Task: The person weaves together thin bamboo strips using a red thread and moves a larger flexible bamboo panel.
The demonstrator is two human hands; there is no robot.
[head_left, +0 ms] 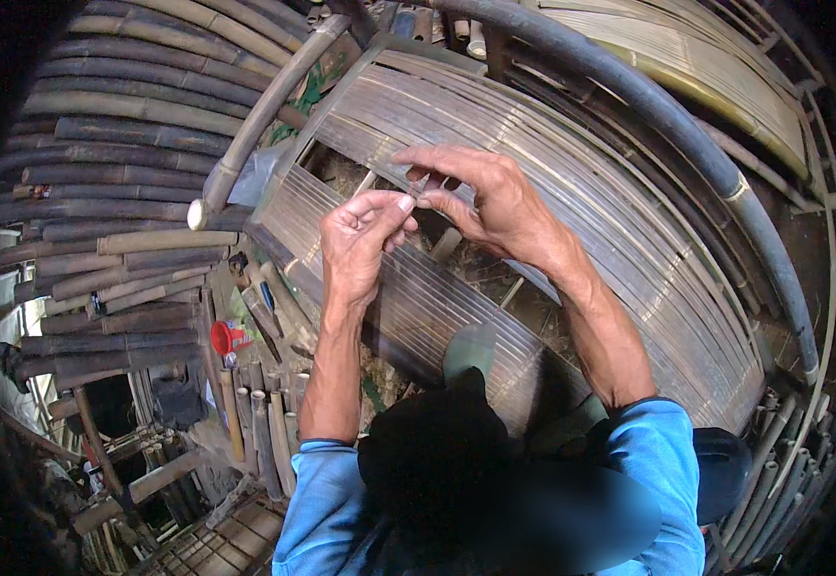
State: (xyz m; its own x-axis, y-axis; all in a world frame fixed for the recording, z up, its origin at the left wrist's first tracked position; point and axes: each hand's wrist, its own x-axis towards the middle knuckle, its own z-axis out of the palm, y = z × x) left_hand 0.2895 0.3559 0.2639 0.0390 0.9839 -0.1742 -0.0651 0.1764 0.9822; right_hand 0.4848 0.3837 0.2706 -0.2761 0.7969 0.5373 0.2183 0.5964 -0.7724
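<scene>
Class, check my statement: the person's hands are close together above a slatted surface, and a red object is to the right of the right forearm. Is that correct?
The side is wrong: the head view shows the red object to the left of the left forearm. The left hand and right hand are indeed close together above the slatted surface.

Slatted bamboo bench (pixel 581 221), grey-brown; open gap between sections (pale crosspiece (pixel 511 293) visible inside).
</scene>
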